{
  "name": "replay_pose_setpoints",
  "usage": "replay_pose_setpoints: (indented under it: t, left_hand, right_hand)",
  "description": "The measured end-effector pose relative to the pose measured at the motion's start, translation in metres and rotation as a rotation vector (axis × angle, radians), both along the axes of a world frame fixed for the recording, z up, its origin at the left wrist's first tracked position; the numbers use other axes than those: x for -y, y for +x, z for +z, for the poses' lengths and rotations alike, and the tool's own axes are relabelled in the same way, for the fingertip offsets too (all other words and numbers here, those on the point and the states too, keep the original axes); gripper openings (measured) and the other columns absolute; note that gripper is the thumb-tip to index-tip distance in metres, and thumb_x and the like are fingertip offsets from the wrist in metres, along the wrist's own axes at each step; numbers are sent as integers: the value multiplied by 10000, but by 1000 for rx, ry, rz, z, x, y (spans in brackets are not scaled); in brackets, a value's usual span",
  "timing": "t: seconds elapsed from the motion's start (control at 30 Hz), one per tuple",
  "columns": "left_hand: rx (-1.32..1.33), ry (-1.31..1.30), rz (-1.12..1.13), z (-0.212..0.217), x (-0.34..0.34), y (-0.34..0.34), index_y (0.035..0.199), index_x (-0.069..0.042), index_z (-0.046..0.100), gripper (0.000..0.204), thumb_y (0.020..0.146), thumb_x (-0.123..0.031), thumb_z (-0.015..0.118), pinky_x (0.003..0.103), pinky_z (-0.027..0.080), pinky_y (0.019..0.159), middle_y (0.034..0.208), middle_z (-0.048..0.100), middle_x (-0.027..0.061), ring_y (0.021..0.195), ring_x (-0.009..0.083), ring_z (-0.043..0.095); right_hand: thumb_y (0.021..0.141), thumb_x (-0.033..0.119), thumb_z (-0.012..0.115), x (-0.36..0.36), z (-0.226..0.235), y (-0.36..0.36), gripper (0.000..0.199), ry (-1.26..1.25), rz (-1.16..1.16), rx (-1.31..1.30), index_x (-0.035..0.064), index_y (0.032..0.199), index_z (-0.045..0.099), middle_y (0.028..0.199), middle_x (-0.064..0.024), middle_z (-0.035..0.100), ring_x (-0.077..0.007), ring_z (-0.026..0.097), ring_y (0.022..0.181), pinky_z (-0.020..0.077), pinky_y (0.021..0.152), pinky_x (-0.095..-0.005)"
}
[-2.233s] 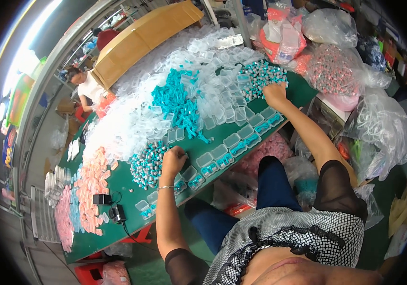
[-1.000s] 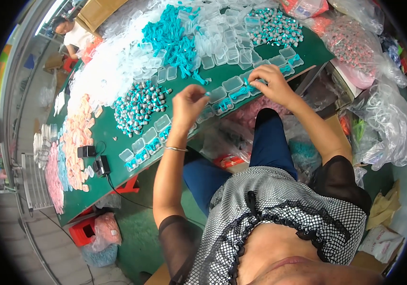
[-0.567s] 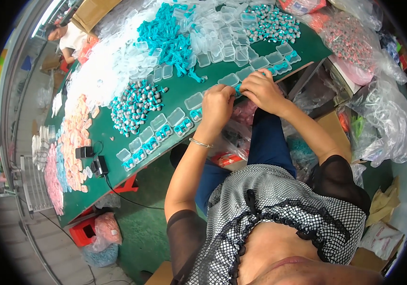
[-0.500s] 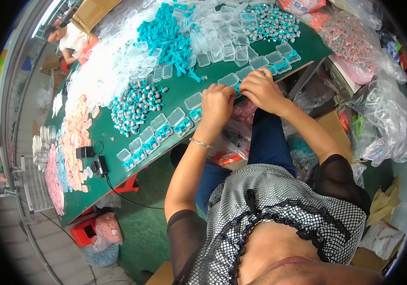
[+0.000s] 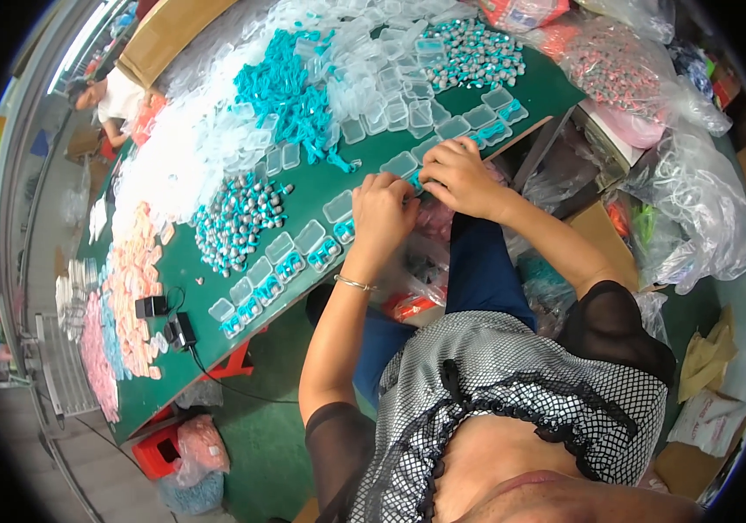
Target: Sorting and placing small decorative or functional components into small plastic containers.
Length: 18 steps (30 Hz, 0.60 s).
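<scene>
A row of small clear plastic cases [image 5: 281,247] with raised lids runs along the near edge of the green table, several holding teal pieces. My left hand [image 5: 382,213] is bent over the middle of this row, its fingers curled together. Just to its right, my right hand [image 5: 462,179] is closed too, fingertips pointing at the left hand. A bit of teal [image 5: 417,179] shows between the hands, by an open case lid [image 5: 399,164]. What the fingertips grip is hidden. Farther right, more open cases [image 5: 491,131] hold long teal pieces.
Beyond the row lie teal strips [image 5: 281,96], grey-and-teal small parts [image 5: 238,222] and clear cases [image 5: 390,78] in heaps. Peach pieces [image 5: 133,279] and black adapters [image 5: 179,329] are at left. Plastic bags [image 5: 621,70] crowd the right. Another person [image 5: 120,105] sits far left.
The table and its contents have shifted slightly down and left in the picture. Both hands stay close together over the same part of the row, fingers still bent.
</scene>
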<state>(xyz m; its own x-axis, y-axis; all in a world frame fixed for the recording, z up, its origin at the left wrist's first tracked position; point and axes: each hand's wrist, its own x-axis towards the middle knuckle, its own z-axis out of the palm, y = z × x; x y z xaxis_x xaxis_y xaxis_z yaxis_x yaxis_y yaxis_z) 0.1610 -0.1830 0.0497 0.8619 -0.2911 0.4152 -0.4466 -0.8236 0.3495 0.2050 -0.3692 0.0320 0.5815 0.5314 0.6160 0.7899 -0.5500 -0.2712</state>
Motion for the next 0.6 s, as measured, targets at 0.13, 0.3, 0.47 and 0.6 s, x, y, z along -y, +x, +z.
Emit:
replay_pose_setpoints:
  t: [0.13, 0.3, 0.47, 0.6]
  left_hand:
    - [25, -53, -3, 8, -3, -2, 758, -85, 654, 114, 671, -139, 705, 400, 415, 698, 858, 614, 69, 853, 276, 554]
    - [-16, -228, -13, 10, -25, -1, 819, -34, 655, 132, 711, -91, 706, 362, 475, 664, 849, 625, 97, 758, 258, 597]
    - [-105, -291, 85, 15, -60, -6, 815, -27, 654, 122, 727, -106, 680, 369, 487, 628, 812, 619, 132, 687, 280, 607]
    - [-116, -237, 269, 21, -103, -15, 808, -22, 669, 92, 748, -92, 674, 311, 470, 597, 787, 632, 103, 657, 195, 603]
  right_hand:
    - [744, 182, 637, 14, 13, 31, 83, 73, -27, 27, 147, 819, 628, 886, -13, 588, -218, 554, 909, 327, 857, -427]
    - [774, 198, 611, 52, 8, 124, 95, 39, -437, 27, 175, 850, 664, 805, -17, 631, -235, 595, 866, 345, 769, -455]
    - [773, 201, 609, 56, -6, 161, 89, -166, -611, -76, 163, 828, 669, 883, -56, 673, -251, 610, 897, 342, 755, -507]
    - [769, 234, 588, 34, -6, 168, 151, -313, -656, -92, 117, 828, 664, 845, -128, 674, -306, 637, 836, 346, 754, -511]
